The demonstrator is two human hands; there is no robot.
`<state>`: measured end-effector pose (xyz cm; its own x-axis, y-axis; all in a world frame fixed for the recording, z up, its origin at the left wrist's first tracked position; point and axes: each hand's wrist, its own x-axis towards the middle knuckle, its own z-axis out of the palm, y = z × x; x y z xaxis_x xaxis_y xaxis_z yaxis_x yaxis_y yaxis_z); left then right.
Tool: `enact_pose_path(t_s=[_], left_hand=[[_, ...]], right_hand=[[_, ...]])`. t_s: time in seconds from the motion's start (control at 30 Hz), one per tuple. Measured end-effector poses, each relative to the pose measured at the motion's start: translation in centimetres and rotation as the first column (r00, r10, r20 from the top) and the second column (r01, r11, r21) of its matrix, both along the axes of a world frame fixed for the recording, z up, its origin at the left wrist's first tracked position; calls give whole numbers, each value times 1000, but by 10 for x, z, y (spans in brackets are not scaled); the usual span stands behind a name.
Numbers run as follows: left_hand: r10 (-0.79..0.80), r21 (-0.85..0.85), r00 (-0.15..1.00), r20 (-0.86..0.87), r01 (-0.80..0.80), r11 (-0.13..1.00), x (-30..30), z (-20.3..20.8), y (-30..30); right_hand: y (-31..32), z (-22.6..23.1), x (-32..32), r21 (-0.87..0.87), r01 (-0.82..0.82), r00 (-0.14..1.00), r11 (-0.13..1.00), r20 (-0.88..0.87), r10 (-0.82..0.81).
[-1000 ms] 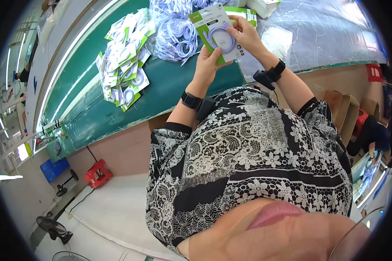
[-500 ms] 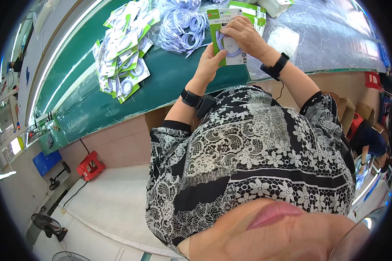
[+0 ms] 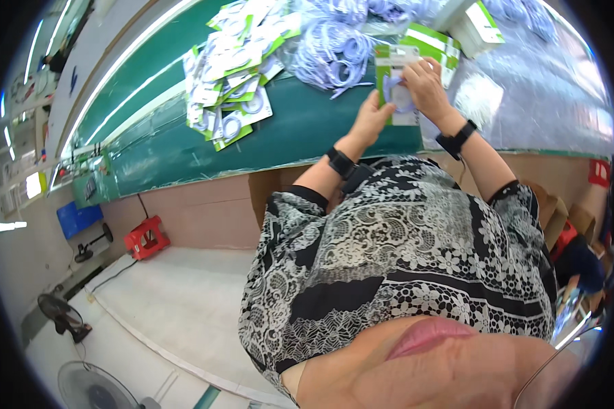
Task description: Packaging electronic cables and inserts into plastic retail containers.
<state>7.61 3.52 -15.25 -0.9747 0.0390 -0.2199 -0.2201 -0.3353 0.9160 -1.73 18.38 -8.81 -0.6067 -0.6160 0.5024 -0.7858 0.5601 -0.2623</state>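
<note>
Over the workbench I hold a green and white card [image 3: 406,117] with a coiled pale lilac cable [image 3: 401,101] on its front. My left hand [image 3: 372,119] pinches the card's left edge, thumb in front and its other fingers out of sight behind. Bent over the upper right of the card, my right hand [image 3: 424,85] has its fingertips closed at the coil. Left of my hands lies a heap of carded cables [image 3: 239,75]. Between that heap and the card sits a pile of loose coiled cables [image 3: 331,58]. More green and white cards [image 3: 433,42] lie just beyond my right hand.
A white box [image 3: 477,31] stands behind the cards. Clear plastic [image 3: 552,102] covers the bench's right part; green bench top [image 3: 286,129] shows on the left. Below are a red stool [image 3: 147,236], a fan [image 3: 63,315] and cardboard boxes [image 3: 551,215]. A person [image 3: 583,262] is at far right.
The view has shifted, so the bench and hands appear farther right and lower. My right fingers have come down from the card's upper part toward the coil; the left hand keeps its edge grip.
</note>
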Motion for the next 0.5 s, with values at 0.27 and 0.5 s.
enact_pose_path(t_s=[0.27, 0.5], left_hand=[[57, 69, 990, 129, -67, 995, 16, -36, -1], [475, -82, 880, -18, -475, 876, -61, -44, -192]], right_hand=[[17, -46, 40, -19, 114, 969, 993, 222, -107], [81, -76, 35, -87, 158, 776, 984, 627, -69]])
